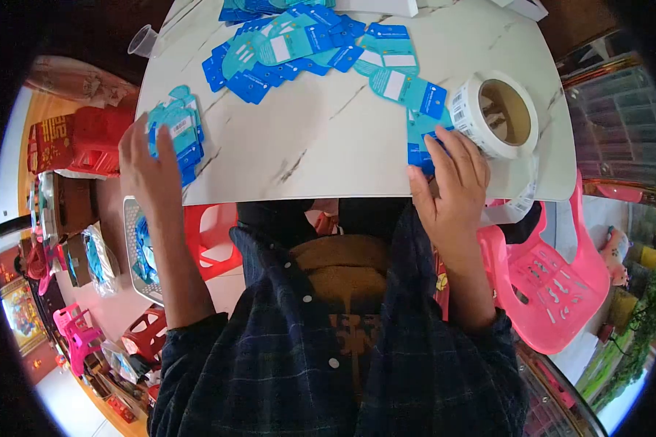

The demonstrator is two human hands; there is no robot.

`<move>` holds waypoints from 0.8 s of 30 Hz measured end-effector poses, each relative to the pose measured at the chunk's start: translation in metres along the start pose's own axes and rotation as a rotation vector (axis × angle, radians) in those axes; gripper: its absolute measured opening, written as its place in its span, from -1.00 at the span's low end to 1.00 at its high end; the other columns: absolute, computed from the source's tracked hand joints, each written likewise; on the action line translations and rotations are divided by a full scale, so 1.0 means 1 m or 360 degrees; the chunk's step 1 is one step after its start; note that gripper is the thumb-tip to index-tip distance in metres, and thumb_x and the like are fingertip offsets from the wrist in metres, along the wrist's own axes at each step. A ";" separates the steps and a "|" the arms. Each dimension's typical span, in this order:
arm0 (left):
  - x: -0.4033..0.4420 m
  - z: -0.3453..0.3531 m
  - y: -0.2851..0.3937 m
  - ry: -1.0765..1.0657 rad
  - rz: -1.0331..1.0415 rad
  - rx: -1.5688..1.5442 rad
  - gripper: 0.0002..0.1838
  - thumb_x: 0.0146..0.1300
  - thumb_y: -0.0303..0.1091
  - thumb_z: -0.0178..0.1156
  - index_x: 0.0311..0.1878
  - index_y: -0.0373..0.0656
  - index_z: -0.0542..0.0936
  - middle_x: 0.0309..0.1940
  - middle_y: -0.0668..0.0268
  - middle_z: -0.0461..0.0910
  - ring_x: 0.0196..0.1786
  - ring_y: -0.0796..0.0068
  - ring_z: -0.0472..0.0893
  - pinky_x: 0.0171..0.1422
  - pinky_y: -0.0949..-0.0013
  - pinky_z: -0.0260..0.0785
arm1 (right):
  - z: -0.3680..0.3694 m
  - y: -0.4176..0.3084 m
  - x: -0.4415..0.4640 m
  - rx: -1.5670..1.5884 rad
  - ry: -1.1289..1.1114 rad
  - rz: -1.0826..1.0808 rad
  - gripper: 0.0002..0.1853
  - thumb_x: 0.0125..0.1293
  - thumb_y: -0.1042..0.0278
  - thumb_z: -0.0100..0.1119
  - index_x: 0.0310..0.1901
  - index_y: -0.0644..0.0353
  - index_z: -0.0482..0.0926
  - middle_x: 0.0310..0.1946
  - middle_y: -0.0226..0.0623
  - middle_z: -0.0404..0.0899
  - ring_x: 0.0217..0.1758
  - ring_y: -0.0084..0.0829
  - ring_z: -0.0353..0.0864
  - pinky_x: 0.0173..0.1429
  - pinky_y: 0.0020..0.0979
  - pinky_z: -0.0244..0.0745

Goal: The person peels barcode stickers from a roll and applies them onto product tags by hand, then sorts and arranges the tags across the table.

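At the table's left edge, my left hand is open beside a small stack of blue and teal printed cards, its thumb over the near side. My right hand is open too, with fingers spread and the fingertips over the edge of blue and teal cards at the table's front right. Whether those fingertips touch the cards I cannot tell. Just beyond this hand stands a roll of white barcode labels. Its loose strip hangs over the table edge.
A large overlapping heap of the same cards covers the far middle of the white marbled table. A clear plastic cup lies at the far left. A pink chair is at right; a white basket holding blue items is at left.
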State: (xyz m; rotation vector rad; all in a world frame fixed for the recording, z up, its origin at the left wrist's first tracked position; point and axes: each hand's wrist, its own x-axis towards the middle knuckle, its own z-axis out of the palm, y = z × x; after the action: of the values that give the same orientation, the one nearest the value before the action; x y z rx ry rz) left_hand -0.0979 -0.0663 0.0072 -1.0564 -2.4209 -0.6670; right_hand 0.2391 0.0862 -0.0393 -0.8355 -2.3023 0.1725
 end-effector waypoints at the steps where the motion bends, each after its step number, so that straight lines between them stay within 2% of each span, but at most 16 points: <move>1: -0.003 0.001 0.015 0.0015 0.0147 -0.0021 -0.67 0.35 -0.39 0.23 0.16 -0.20 0.61 0.07 0.13 0.65 0.05 0.22 0.63 0.12 0.23 0.49 | 0.001 0.000 -0.001 -0.0026 -0.0018 0.0000 -0.64 0.27 0.28 0.29 0.07 0.21 0.62 0.21 -0.19 0.56 0.28 -0.13 0.50 0.35 -0.14 0.32; 2: -0.007 0.002 0.027 0.0031 0.0291 -0.0039 -0.65 0.32 -0.41 0.25 0.16 -0.19 0.61 0.10 0.13 0.64 0.09 0.19 0.62 0.15 0.22 0.48 | 0.003 -0.001 -0.001 -0.0050 -0.0037 -0.0004 -0.64 0.28 0.28 0.29 0.08 0.20 0.63 0.22 -0.20 0.56 0.29 -0.12 0.50 0.35 -0.14 0.32; 4: -0.017 0.019 0.061 -0.0127 0.0668 -0.0474 -0.60 0.24 -0.43 0.32 0.17 -0.12 0.62 0.17 0.21 0.61 0.18 0.20 0.57 0.30 0.22 0.39 | 0.004 -0.003 0.000 -0.0055 -0.0050 -0.0009 -0.65 0.30 0.28 0.27 0.08 0.20 0.63 0.22 -0.21 0.56 0.30 -0.14 0.49 0.36 -0.15 0.31; 6: -0.028 0.030 0.109 -0.0397 0.0882 -0.0848 -0.61 0.24 -0.39 0.32 0.16 -0.11 0.62 0.19 0.22 0.60 0.23 0.22 0.54 0.34 0.21 0.35 | 0.003 -0.005 0.002 -0.0092 -0.0069 -0.0017 -0.67 0.34 0.28 0.22 0.08 0.20 0.65 0.24 -0.22 0.56 0.33 -0.16 0.48 0.39 -0.16 0.29; 7: -0.030 0.031 0.131 -0.0411 0.1108 -0.0714 -0.62 0.27 -0.33 0.30 0.15 -0.13 0.62 0.21 0.25 0.58 0.29 0.23 0.51 0.38 0.20 0.31 | 0.002 -0.005 0.002 -0.0113 -0.0077 -0.0021 -0.68 0.36 0.28 0.19 0.08 0.20 0.65 0.25 -0.23 0.57 0.34 -0.18 0.48 0.40 -0.16 0.28; 9: -0.033 0.051 0.160 -0.0517 0.1199 -0.0885 -0.63 0.29 -0.26 0.27 0.15 -0.12 0.62 0.24 0.27 0.56 0.34 0.23 0.48 0.40 0.17 0.29 | 0.003 -0.004 0.002 -0.0117 -0.0071 -0.0025 -0.68 0.34 0.28 0.21 0.08 0.18 0.66 0.25 -0.24 0.56 0.34 -0.18 0.48 0.39 -0.16 0.29; 12: -0.035 0.078 0.171 -0.0514 0.1306 -0.0763 -0.64 0.30 -0.22 0.26 0.11 -0.15 0.63 0.24 0.26 0.57 0.34 0.20 0.49 0.41 0.18 0.28 | 0.005 -0.002 0.000 -0.0127 -0.0058 -0.0022 -0.68 0.28 0.29 0.27 0.06 0.12 0.66 0.25 -0.27 0.55 0.33 -0.21 0.49 0.35 -0.17 0.33; 17: -0.035 0.058 0.145 -0.0669 0.1192 -0.0808 -0.70 0.30 -0.26 0.27 0.03 -0.19 0.65 0.21 0.22 0.59 0.29 0.18 0.53 0.37 0.20 0.33 | 0.004 -0.003 0.002 -0.0047 -0.0049 0.0003 -0.71 0.36 0.30 0.17 0.04 0.19 0.67 0.27 -0.25 0.56 0.34 -0.18 0.49 0.38 -0.18 0.30; 22: -0.042 0.032 0.099 -0.0859 0.0864 -0.1048 -0.80 0.23 -0.45 0.32 -0.10 -0.29 0.66 0.12 0.15 0.61 0.15 0.13 0.59 0.21 0.21 0.46 | 0.006 -0.005 0.002 -0.0051 -0.0027 0.0009 -0.71 0.35 0.34 0.16 0.05 0.18 0.66 0.26 -0.24 0.56 0.33 -0.16 0.50 0.37 -0.17 0.31; 24: -0.046 0.029 0.095 -0.0790 0.0841 -0.1033 -0.80 0.22 -0.45 0.32 -0.10 -0.30 0.66 0.12 0.14 0.60 0.14 0.12 0.59 0.20 0.21 0.46 | 0.007 -0.006 0.001 -0.0062 -0.0035 0.0005 -0.71 0.34 0.35 0.16 0.05 0.19 0.66 0.26 -0.23 0.56 0.33 -0.16 0.50 0.37 -0.17 0.31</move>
State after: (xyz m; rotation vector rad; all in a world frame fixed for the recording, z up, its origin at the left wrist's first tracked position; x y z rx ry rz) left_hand -0.0023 -0.0192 -0.0161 -2.2477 -2.1453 -1.1272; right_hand 0.2309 0.0825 -0.0422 -0.8607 -2.3317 0.1395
